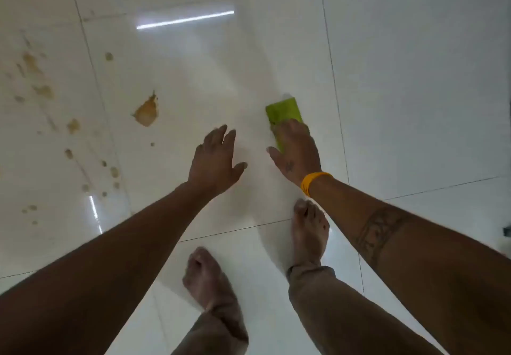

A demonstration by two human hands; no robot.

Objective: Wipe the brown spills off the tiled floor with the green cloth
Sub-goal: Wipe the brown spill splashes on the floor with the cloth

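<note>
A folded green cloth [283, 113] lies flat on the white tiled floor [414, 78]. My right hand [297, 151], with a yellow wristband, presses down on the cloth's near end and covers part of it. My left hand [214, 161] hovers open with fingers spread, left of the cloth, holding nothing. A large brown spill [146, 111] sits on the tile to the left of my left hand. Several smaller brown spots and smears [44, 90] are scattered further left, down to a cluster of spots [110, 173].
My two bare feet [207, 280] [309, 233] stand on the tiles just below the hands. Ceiling lights reflect off the glossy floor [185, 19]. A small dark object [506, 231] shows at the right edge.
</note>
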